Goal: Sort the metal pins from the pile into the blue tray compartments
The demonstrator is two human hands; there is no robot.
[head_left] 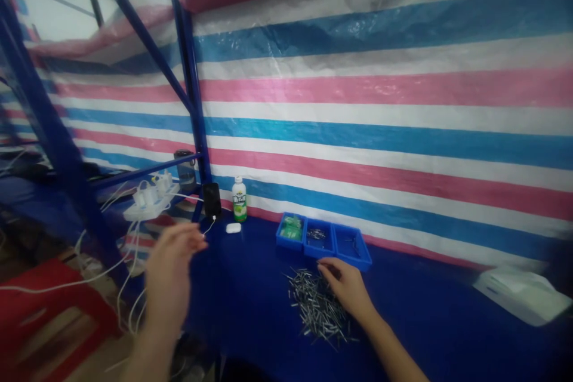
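A loose heap of thin metal screws or nails (316, 307) lies on the blue table. My right hand (344, 286) reaches over the heap's upper right edge, with thumb and forefinger pinched together; whatever is between them is too small to name. Raised at the left, away from the heap, my left hand (172, 262) is blurred, its fingers curled in towards the thumb. I cannot make out anything in it. Behind the heap stands a blue three-part tray (308, 252): green-and-clear plastic packets (292, 228) in the left part, small metal pieces (316, 234) in the middle, a few thin ones at right.
A white-and-green bottle (239, 200), a dark phone (212, 200) on a cable and a white case (233, 228) stand at the back left. A loaded power strip (150, 206) hangs by the blue frame. A tissue pack (521, 292) lies right; a red stool (58, 310) stands lower left.
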